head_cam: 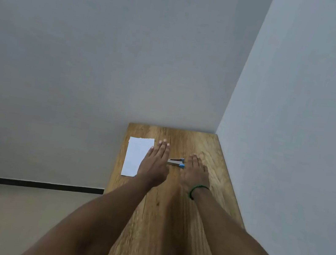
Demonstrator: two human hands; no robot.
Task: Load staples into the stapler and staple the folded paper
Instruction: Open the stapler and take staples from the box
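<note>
Head view, stapler: the small grey metal stapler with blue tips (175, 162) lies on the wood-grain table top (214, 148) between your two hands, long axis running left to right across you, blue tips toward your right
Head view, stapler arms: they seem to splay apart at the blue end, but it is too small to tell whether the staple tray is open
Head view, left hand: your left hand (154, 163) lies palm down, fingers straight and pressed together, its little-finger side over the right edge of the folded white paper sheet (135, 155), its thumb side just beside the stapler's grey end
Head view, right hand: your right hand (194, 170), with a green wrist band (197, 191), lies palm down, fingers stretched and slightly apart, gripping nothing, and whether its thumb side touches the blue tips I cannot tell
Head view, nearer hand: both flank the stapler closely, so I judge either could take it by turning inward
Head view, staples: none visible
</note>
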